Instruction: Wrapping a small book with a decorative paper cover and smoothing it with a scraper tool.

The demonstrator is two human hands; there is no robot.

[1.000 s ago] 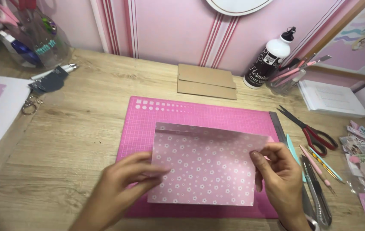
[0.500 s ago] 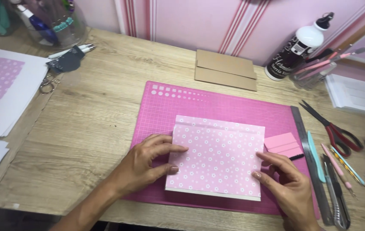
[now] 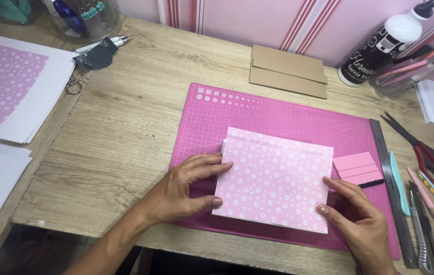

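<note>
A folded pink sheet with small white flowers (image 3: 273, 178) lies flat on a pink cutting mat (image 3: 288, 114) in the head view. My left hand (image 3: 189, 186) rests on the mat and holds the sheet's left edge between thumb and fingers. At the sheet's lower right corner my right hand (image 3: 357, 216) presses with its fingertips. A white layer peeks out along the sheet's left and top edges. Small pink strips (image 3: 357, 168) lie just right of the sheet, above my right hand.
A metal ruler (image 3: 387, 168), a craft knife (image 3: 423, 239), pens and red-handled scissors (image 3: 428, 153) lie right of the mat. Brown cardboard pieces (image 3: 288, 71) and a glue bottle (image 3: 385, 43) sit behind it. Printed pink sheets (image 3: 13, 86) and keys (image 3: 82, 71) lie at the left.
The sheet went from held up and unfolded to folded over and lying flat on the mat. Both hands moved to its edges. The pink strips came into view beside it.
</note>
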